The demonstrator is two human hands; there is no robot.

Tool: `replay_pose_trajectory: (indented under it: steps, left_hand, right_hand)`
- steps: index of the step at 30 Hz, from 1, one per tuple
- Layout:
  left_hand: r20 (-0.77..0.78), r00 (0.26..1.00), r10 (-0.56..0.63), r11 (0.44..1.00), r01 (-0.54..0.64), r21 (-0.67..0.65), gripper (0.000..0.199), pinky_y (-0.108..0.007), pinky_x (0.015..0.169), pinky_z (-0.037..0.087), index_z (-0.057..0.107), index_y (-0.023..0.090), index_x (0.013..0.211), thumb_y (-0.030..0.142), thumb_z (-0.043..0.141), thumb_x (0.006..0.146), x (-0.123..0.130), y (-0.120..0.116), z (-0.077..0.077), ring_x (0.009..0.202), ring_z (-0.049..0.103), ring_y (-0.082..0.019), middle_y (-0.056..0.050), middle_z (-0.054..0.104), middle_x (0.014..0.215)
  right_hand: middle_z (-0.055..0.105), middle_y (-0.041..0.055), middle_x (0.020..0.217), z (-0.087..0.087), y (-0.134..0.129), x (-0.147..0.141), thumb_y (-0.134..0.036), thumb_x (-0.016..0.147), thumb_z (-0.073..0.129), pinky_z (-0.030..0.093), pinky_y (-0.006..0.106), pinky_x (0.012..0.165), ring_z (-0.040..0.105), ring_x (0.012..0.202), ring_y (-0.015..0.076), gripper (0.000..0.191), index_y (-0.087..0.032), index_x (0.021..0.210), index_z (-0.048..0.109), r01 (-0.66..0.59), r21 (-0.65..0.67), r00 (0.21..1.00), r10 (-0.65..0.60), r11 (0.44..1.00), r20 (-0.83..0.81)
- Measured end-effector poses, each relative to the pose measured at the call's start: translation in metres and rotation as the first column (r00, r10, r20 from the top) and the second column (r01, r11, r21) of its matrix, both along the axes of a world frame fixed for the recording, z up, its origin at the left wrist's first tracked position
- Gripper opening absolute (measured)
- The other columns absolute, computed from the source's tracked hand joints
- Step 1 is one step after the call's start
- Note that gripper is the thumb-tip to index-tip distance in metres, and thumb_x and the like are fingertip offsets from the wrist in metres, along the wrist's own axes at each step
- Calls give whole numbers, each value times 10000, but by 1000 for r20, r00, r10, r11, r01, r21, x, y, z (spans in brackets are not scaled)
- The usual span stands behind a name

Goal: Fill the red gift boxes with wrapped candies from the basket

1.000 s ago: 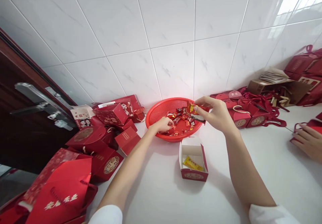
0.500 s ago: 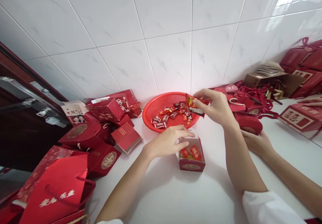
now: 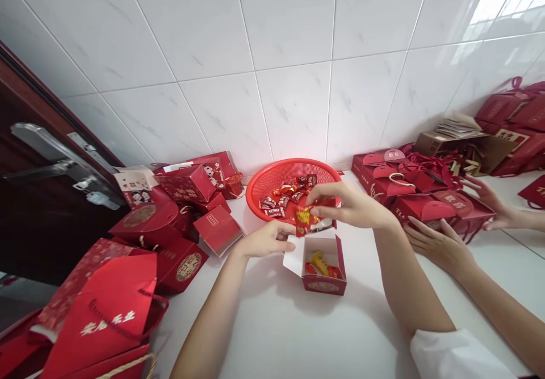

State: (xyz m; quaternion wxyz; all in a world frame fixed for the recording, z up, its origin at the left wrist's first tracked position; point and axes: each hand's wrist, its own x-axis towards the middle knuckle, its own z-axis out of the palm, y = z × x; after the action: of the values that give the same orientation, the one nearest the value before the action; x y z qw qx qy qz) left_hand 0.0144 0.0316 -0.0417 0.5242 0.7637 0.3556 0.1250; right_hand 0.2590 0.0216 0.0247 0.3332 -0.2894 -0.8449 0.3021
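Note:
A small red box [image 3: 324, 284] stands open on the white table, with red and yellow wrapped candies [image 3: 320, 263] inside. My left hand [image 3: 266, 239] pinches the white inner side of its left flap [image 3: 294, 255] between thumb and fingers. Above the box's back edge, my right hand [image 3: 343, 205] holds a red and yellow candy packet [image 3: 307, 220]. Behind both hands sits a red plastic basket [image 3: 293, 166] with several small wrapped candies [image 3: 284, 200], partly hidden by my right hand and the packet.
Red gift boxes and bags [image 3: 187, 267] are heaped on the left beside a dark door [image 3: 25, 220]. On the right, another person's hands [image 3: 447, 248] touch red boxes [image 3: 430, 211]. A cardboard box [image 3: 494, 149] stands farther back near the tiled wall [image 3: 293, 100].
My right hand has brought the packet left and down from the basket's right rim. My left hand has drawn back and taken the flap. The other person's hands now flank boxes; the view has shifted slightly.

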Motion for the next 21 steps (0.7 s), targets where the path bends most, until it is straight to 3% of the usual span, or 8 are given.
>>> replay_pose_trajectory:
  steps: [3,7,11,14,21]
  left_hand:
    - [125,992,-2,990,20,-138,399,-313,806,507,725,172,1131,355,738,777,-4,5,-5,927,646,-214,-83,733,1075]
    - [93,996,10,993,1,-115,430,-337,898,492,712,197,1185,310,732,771,-8,5,-1,1078,625,-243,-88,700,1221]
    - [43,998,44,997,-41,-70,466,-343,927,481,687,185,1224,236,695,760,-11,5,2,1120,619,-245,-101,687,1260]
    - [35,997,62,997,-60,-56,433,-331,899,487,690,164,1195,211,663,765,-10,4,3,1078,629,-229,-112,690,1240]
    - [-32,993,117,993,-116,18,363,-318,788,494,688,139,1114,224,624,766,-12,-3,8,933,631,-214,-98,710,1085]
  right_hand:
    - [730,36,892,-4,3,-9,-215,876,604,507,257,696,655,771,152,125,-178,935,708,-220,-82,965,229,972,126]
    - [719,18,805,-15,6,-18,-101,823,580,476,227,637,630,686,131,177,-173,894,726,-289,-166,899,327,943,293]
    - [753,25,863,-26,8,-21,-46,792,549,479,228,639,663,732,145,288,-195,928,754,-231,-214,850,304,949,431]
    - [764,42,955,-30,8,-21,-36,791,546,491,258,704,684,844,182,321,-205,960,760,-162,-160,837,221,974,500]
    - [733,48,924,-13,-1,-6,-168,855,558,474,277,676,661,795,186,230,-213,1012,721,-19,-85,867,59,996,495]
